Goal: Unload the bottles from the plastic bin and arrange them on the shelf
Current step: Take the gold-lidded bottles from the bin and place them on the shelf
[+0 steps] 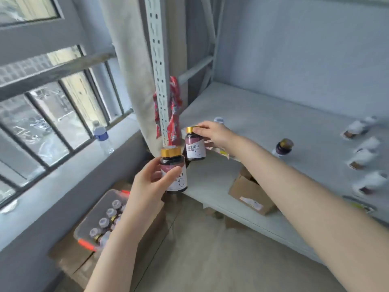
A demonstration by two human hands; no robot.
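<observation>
My left hand (151,184) grips a dark bottle (175,165) with a gold cap and a white-and-purple label, held upright in front of the shelf's near corner. My right hand (212,133) pinches the gold cap of a second, matching bottle (195,147), which hangs at the left end of the grey shelf (263,123). One bottle (283,147) stands further right on the shelf, and several more lie blurred at the right edge (363,159). The clear plastic bin (92,222) with orange latches sits low at the left and holds several bottles.
A perforated shelf upright (159,66) with red packaging (174,114) beside it rises behind the bottles. A water bottle (103,138) stands on the window sill. Cardboard boxes (250,192) lie under the shelf and beneath the bin. A barred window fills the left.
</observation>
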